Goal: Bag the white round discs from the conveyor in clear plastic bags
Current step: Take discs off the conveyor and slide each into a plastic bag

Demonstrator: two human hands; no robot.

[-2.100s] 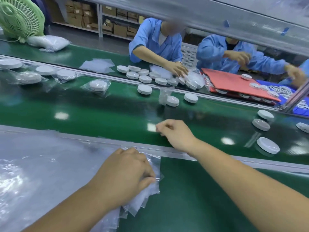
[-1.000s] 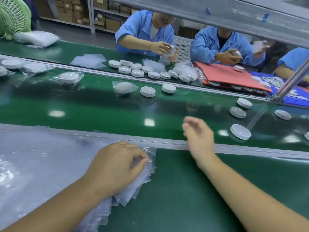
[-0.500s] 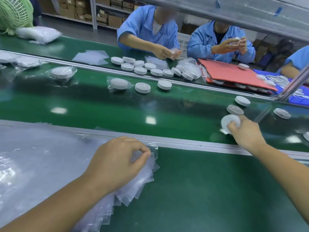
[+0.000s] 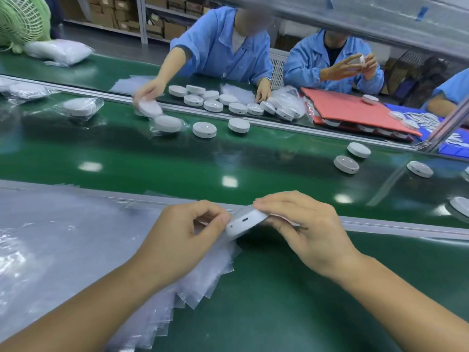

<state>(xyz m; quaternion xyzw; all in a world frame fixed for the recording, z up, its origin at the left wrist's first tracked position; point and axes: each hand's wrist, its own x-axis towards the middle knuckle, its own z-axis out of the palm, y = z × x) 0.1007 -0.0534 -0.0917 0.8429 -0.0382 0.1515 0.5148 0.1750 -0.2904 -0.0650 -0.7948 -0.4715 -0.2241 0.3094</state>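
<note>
Head view: a white round disc [image 4: 245, 221] is in the right hand [image 4: 307, 232]. The fingers lie over its top and the thumb is under it, so the hand holds it tight. The disc is tilted, with its edge facing us, and a small slot and a dot show on that edge. It is up off the worktop [image 4: 279, 301], right over the metal rail [image 4: 406, 226] at the near side of the belt.

The left hand [image 4: 182, 240] is just beside the disc, and its thumb tip touches the disc's edge. Its fingers are curled and pinch the top of the clear bags [image 4: 203, 270]. The bags lie in a fanned pile under that hand, on the green worktop. A big shiny plastic sheet [image 4: 63, 237] covers the worktop to the left.

Past the rail is the green conveyor belt [image 4: 177, 158]. Loose discs sit on it: two close together on the right [image 4: 346, 164], one more farther right [image 4: 419, 169], and two in the middle at the far side [image 4: 204, 129]. Next to those is a bagged disc [image 4: 168, 123], and another one [image 4: 80, 106] lies farther left.

Across the belt sit two workers in blue coats [image 4: 228, 54]. One reaches to the belt, and one holds a small white thing up in both hands. A red mat [image 4: 355, 107] lies by them. A green fan [image 4: 20, 19] stands at the far left.
</note>
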